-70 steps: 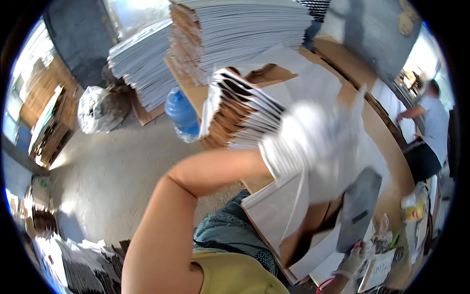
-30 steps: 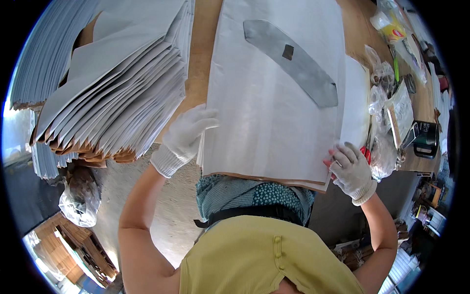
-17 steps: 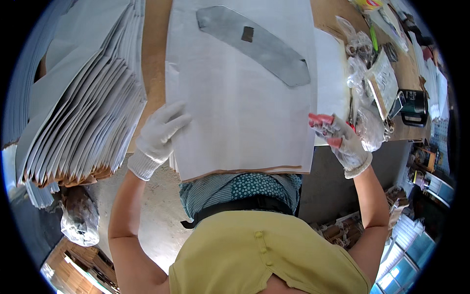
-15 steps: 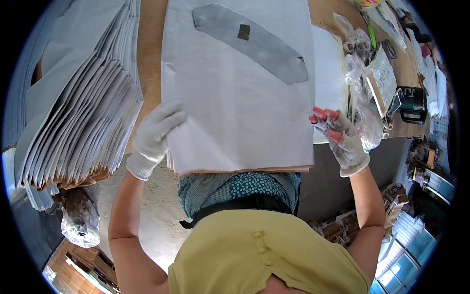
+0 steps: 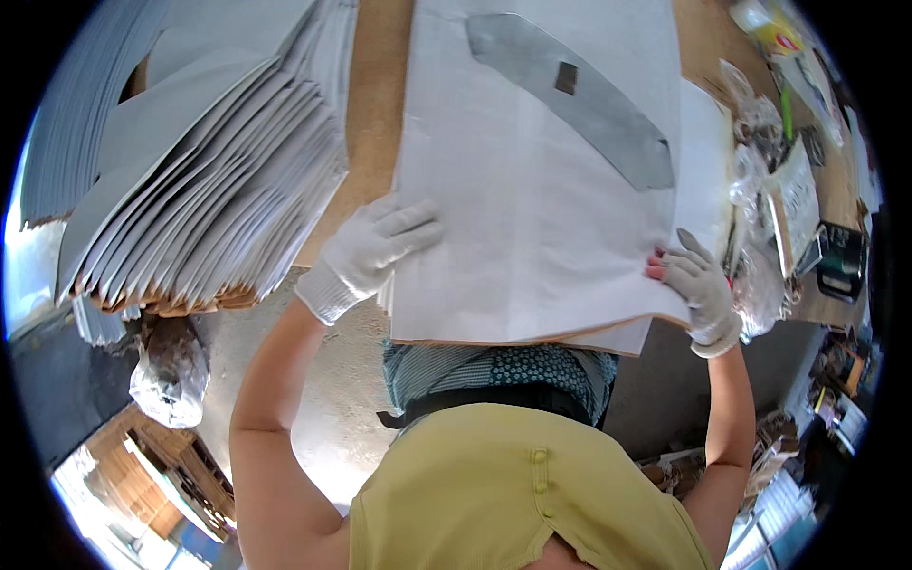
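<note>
A stack of large white paper sheets (image 5: 532, 237) with brown lower edges lies in front of me, overhanging the table edge. On its far part rests a flat grey plate (image 5: 608, 119), long with angled ends and a small dark patch. My left hand (image 5: 375, 247), in a white knitted glove, lies over the stack's left edge with fingers stretched out. At the lower right corner, my right hand (image 5: 698, 290) holds the raised edge of the top sheet. Its glove leaves some reddish fingertips bare; the underside of the grip is hidden.
Many folded white paper pieces with brown ends (image 5: 228, 190) are fanned out on the left. Clear plastic bags (image 5: 760, 275), a green-handled tool (image 5: 787, 112) and a dark mug (image 5: 841, 261) sit on the right of the table (image 5: 375, 123). A filled plastic bag (image 5: 171, 380) stands lower left.
My right hand has turned over and come down onto the sheet's right edge, lifting that corner. A lower sheet now shows beneath it. The whole view has shifted, with things appearing further right.
</note>
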### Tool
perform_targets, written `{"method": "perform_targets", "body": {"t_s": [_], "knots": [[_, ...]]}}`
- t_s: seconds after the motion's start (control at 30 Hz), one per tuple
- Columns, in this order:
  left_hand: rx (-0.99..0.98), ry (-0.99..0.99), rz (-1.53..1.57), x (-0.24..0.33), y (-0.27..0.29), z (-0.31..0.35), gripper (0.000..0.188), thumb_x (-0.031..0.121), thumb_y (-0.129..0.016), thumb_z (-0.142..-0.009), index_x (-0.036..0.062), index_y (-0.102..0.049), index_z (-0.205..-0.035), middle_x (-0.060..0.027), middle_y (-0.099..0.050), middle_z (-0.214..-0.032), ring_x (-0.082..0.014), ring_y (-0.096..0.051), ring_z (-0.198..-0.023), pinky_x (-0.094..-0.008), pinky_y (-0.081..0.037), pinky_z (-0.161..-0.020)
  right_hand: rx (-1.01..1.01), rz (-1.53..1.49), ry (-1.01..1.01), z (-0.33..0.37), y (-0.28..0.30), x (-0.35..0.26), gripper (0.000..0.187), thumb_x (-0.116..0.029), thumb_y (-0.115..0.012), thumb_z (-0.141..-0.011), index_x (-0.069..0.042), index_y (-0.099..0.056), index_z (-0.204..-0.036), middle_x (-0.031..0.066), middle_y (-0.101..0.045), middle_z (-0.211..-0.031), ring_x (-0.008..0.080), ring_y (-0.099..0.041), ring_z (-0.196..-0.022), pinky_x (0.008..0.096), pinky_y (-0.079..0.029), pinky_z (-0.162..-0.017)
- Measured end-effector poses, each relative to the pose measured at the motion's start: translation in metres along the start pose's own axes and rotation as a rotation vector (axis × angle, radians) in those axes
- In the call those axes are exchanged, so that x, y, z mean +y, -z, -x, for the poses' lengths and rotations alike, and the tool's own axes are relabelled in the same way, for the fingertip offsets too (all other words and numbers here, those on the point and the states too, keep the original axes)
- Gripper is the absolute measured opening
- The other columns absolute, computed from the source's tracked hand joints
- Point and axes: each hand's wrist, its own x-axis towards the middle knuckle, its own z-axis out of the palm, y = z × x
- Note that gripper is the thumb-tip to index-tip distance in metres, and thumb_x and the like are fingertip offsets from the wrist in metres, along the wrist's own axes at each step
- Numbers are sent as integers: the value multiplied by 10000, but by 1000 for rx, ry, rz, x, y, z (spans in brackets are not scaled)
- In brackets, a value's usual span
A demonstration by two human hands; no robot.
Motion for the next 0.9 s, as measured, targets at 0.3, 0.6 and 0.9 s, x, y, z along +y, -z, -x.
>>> {"method": "perform_targets", "body": {"t_s": [0.3, 0.6, 0.9], "knots": [[397, 345, 458, 16, -10, -16, 340, 377, -720, -969, 49, -761, -892, -87, -697, -760, -264, -669, -697, -383, -523, -665, 903, -855, -582, -8, -61, 7, 382, -321, -640, -1080, 36, -696, -1203, -12, -679, -1029, 74, -581, -930, 250, -465, -859], [283, 851, -267, 14, -30, -51, 550, 529, -563, -1047, 61, -771, -849, -175, -677, -665, -342, -689, -611, -424, -510, -585, 691, -242, -770, -58, -82, 28, 324, -211, -548, -1094, 53, -688, -1219, 91, -681, -808, 181, -616, -697, 335, -502, -694], [485, 938, 94, 17, -16, -58, 447, 470, -680, -985, 68, -713, -792, -137, -658, -663, -301, -659, -647, -422, -488, -611, 661, -178, -837, -64, -82, 25, 279, -199, -569, -1066, 17, -708, -1175, 209, -715, -868, 238, -685, -785, 376, -521, -745]]}}
